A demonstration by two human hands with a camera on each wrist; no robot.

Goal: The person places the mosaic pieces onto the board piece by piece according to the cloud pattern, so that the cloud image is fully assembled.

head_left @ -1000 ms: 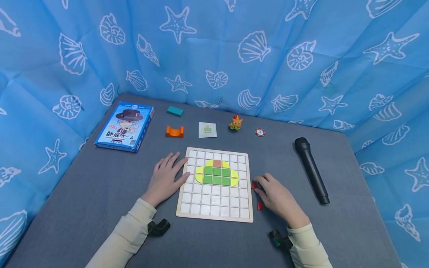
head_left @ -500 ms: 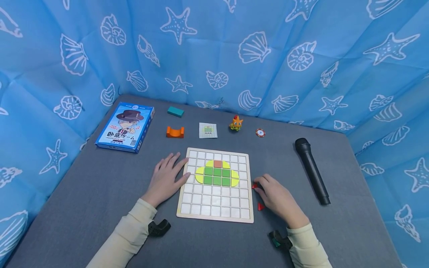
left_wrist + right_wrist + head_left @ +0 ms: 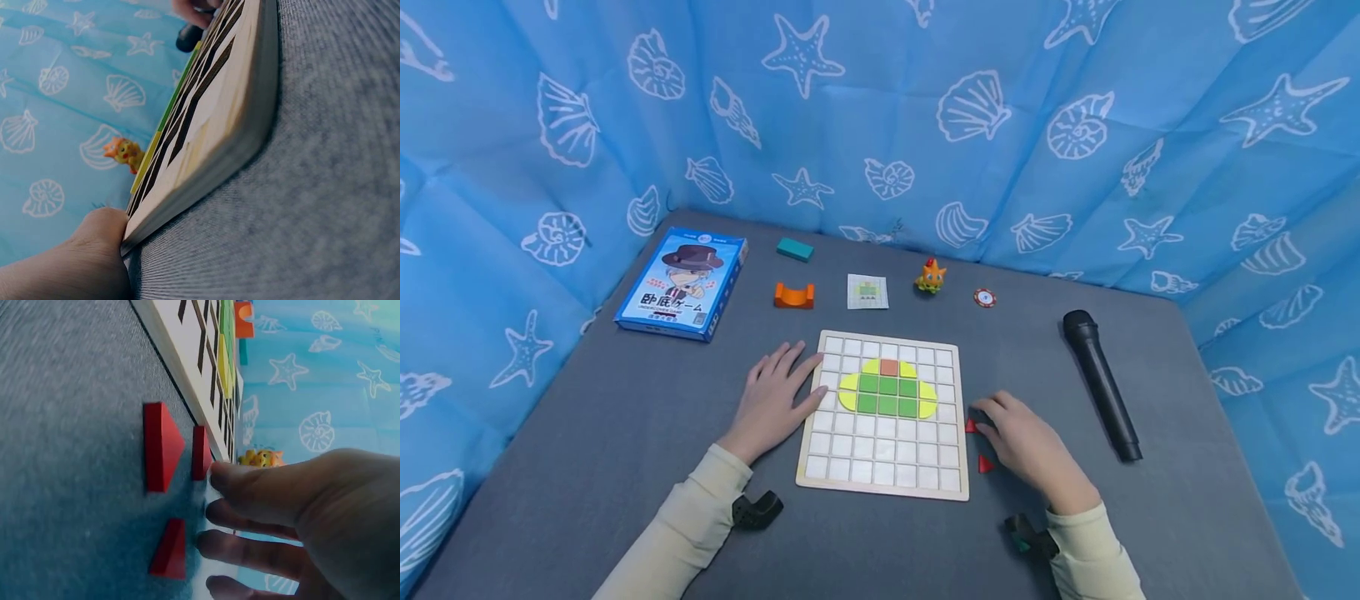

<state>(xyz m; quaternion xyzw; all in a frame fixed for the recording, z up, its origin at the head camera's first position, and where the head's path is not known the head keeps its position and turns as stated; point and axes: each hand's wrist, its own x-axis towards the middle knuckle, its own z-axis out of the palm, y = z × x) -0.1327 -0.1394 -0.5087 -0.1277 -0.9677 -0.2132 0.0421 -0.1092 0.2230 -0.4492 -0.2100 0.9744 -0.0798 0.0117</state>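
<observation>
A square wooden grid board [image 3: 882,492] lies flat, with green squares [image 3: 887,396], yellow rounded pieces [image 3: 927,400] and one orange-brown square [image 3: 889,367] set in its white cells. My left hand [image 3: 771,408] rests at the board's left side, fingers spread, thumb over the rim. Beside the right rim is my right hand [image 3: 1022,437], loosely bent. In the right wrist view its thumb tip is right at one red triangle [image 3: 201,453], with the other fingers apart from it. A second red triangle [image 3: 164,447] and a third red triangle [image 3: 169,550] lie on the cloth nearby.
Behind the board are a pattern card [image 3: 867,292], an orange arch block [image 3: 794,296], a teal block [image 3: 794,249], a toy figure [image 3: 930,276] and a round chip [image 3: 985,297]. A blue game box [image 3: 681,283] lies far left, a black microphone [image 3: 1101,383] right.
My right thumb and fingers have eased off the red triangle beside the board, and more of it shows now. My left hand stays at the board's edge.
</observation>
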